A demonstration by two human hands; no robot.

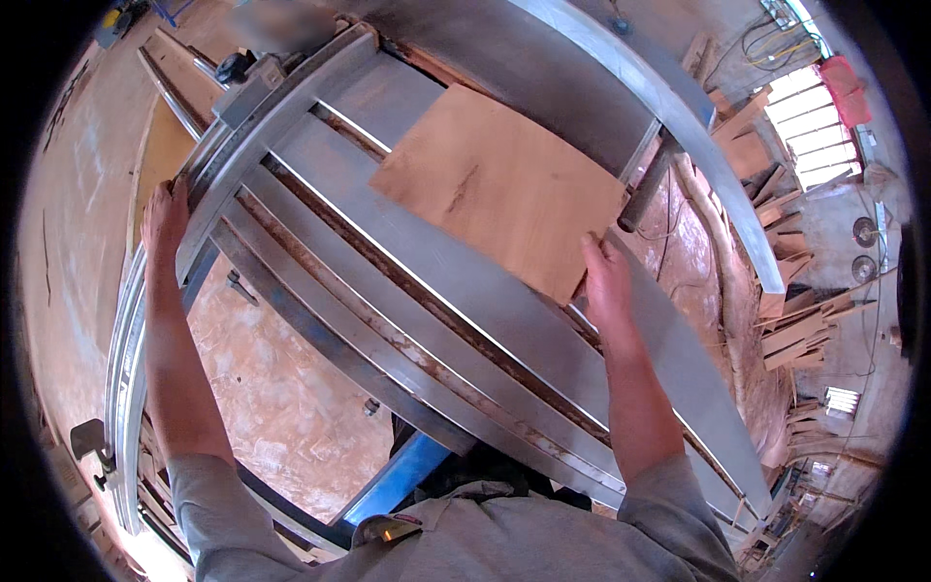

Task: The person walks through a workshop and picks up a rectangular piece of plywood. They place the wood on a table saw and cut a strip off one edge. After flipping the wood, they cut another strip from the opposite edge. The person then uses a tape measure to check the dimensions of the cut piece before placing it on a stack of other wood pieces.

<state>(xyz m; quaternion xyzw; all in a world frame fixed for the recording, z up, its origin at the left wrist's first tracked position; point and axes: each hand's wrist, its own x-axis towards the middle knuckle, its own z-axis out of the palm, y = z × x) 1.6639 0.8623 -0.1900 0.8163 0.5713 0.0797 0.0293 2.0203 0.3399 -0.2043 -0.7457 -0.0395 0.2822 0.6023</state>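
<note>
A flat, rectangular wooden board (504, 179) with a dark mark on its face lies across the slotted grey metal table (427, 228) of a machine. My right hand (606, 276) grips the board's near right corner, thumb on top and the other fingers mostly hidden beneath. Far out to the left, my left hand (167, 215) is closed over the long metal rail (225, 184) along the machine's side. Its fingertips are partly out of sight. Both of my arms are spread wide and bare below grey sleeves.
A curved metal bar (669, 107) arches past the board's far right side. A metal block with a black knob (233, 68) sits on the rail's far end. Wood offcuts (800, 335) are heaped at the right. A blue frame leg (402, 475) stands near my body.
</note>
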